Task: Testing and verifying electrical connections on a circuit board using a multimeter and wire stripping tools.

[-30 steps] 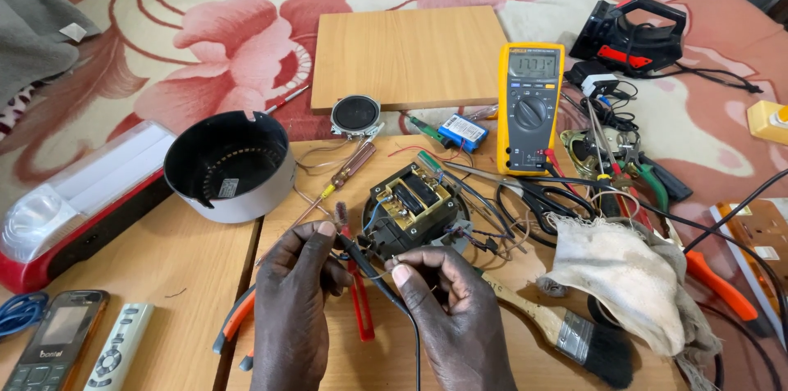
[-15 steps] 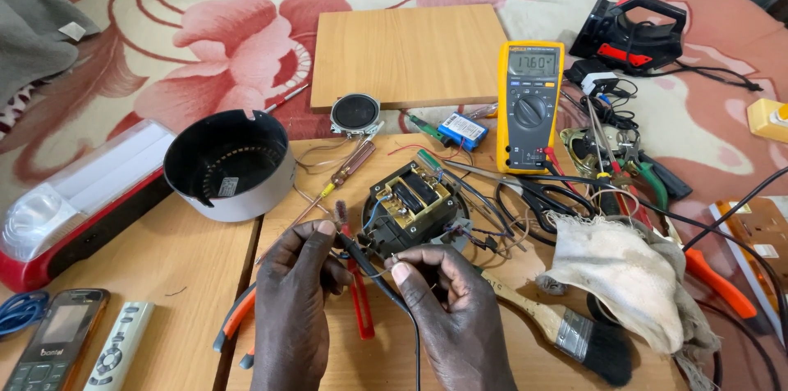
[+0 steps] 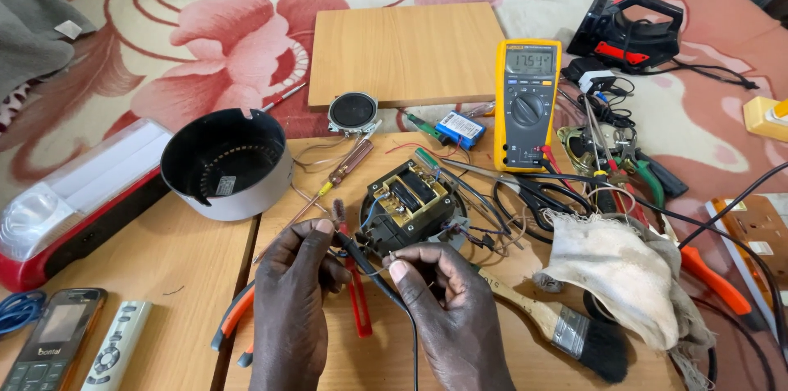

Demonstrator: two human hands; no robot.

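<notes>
Left hand [image 3: 294, 292] fingers pinch a black probe [image 3: 361, 264]; right hand [image 3: 447, 301] fingers pinch a thin wire [image 3: 392, 258] by the transformer [image 3: 408, 204] on the table [image 3: 164, 251]. Risk: probe slips off the lead, shorts neighbouring wires, or wire snaps.

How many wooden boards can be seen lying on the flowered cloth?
3: a light rectangular wooden board at top centre, a large work board under the hands, and another board at lower left. More may be hidden.

multimeter [image 3: 527, 104] yellow, grey face | carpet [image 3: 205, 22] pink-red floral on cream | round housing [image 3: 226, 163] black inside, grey wall | pliers [image 3: 234, 321] orange grips | rag [image 3: 624, 276] off-white | lamp [image 3: 74, 202] red base, clear top
</notes>
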